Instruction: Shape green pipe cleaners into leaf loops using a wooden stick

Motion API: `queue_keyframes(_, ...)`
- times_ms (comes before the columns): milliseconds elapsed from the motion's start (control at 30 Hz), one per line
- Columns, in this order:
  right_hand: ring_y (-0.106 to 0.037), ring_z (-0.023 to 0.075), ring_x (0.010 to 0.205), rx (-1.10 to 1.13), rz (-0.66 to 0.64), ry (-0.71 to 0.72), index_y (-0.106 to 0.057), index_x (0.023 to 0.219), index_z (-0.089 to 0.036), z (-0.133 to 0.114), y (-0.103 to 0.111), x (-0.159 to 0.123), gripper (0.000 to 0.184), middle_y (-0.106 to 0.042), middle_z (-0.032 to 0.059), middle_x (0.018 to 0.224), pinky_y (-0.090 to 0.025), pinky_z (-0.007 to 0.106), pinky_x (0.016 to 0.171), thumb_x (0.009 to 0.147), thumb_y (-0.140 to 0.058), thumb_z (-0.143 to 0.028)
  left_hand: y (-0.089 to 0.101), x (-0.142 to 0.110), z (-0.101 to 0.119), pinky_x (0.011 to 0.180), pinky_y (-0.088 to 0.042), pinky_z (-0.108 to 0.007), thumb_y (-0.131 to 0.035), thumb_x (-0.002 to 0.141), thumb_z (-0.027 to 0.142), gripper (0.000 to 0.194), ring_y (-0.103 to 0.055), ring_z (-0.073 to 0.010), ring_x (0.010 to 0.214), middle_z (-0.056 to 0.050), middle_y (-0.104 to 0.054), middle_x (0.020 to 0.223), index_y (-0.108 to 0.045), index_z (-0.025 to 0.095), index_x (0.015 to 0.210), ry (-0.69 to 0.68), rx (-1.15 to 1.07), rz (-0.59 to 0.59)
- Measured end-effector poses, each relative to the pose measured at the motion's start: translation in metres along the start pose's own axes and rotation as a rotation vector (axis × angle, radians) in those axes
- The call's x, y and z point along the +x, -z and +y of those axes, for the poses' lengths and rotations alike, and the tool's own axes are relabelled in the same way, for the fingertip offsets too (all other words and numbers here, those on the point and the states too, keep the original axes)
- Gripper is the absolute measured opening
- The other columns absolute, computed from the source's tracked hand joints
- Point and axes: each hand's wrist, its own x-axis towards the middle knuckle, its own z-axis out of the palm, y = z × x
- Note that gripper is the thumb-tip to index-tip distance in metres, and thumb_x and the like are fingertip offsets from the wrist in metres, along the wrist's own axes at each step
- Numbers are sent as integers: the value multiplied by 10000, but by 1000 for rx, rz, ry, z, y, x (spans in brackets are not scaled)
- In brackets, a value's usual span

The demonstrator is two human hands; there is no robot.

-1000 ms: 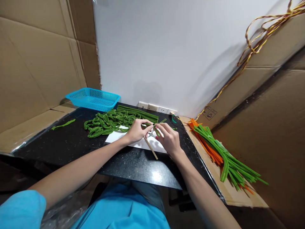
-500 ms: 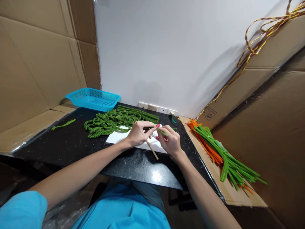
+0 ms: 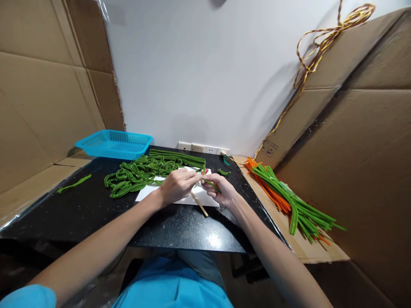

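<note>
We pinch one green strip (image 3: 211, 185) (quite thin) between left hand (image 3: 178, 186) and right hand (image 3: 224, 192), above the white paper (image 3: 145, 195).

The hands (image 3: 222, 191) have shifted, uncovering a short green piece (image 3: 224, 172)

White wall (image 3: 199, 77) behind black tabletop (image 3: 167, 226)
</note>
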Motion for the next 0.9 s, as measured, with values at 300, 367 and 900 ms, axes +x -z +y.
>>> queue_keyframes(300, -466, 99, 582, -328, 330, 338, -770, 910, -187, 11, 11, -5, 209, -671, 35, 855, -432, 245, 562, 822, -807, -373, -12, 5, 5, 551, -512, -248, -689, 930, 314, 206, -644, -142, 534, -35, -719, 728, -773, 137, 864, 835, -644, 120)
queue_keyframes(367, -554, 117, 646, -553, 385, 528, -782, 969, -205, 14, 12, -7, 160, -700, 49, 915, -478, 253, 628, 880, -771, -337, -11, 6, 4, 535, -505, -243, -707, 912, 339, 223, -637, -142, 532, -32, -706, 718, -770, 134, 850, 864, -693, 119)
queue_keyframes(900, -382, 96, 502, -87, 311, 304, -720, 675, -169, 13, -17, -5, 312, -564, 12, 641, -322, 249, 454, 836, -765, -432, -1, 9, 8, 681, -520, -258, -660, 921, 164, 137, -696, -166, 721, -75, -771, 824, -785, 147, 868, 487, -486, 129)
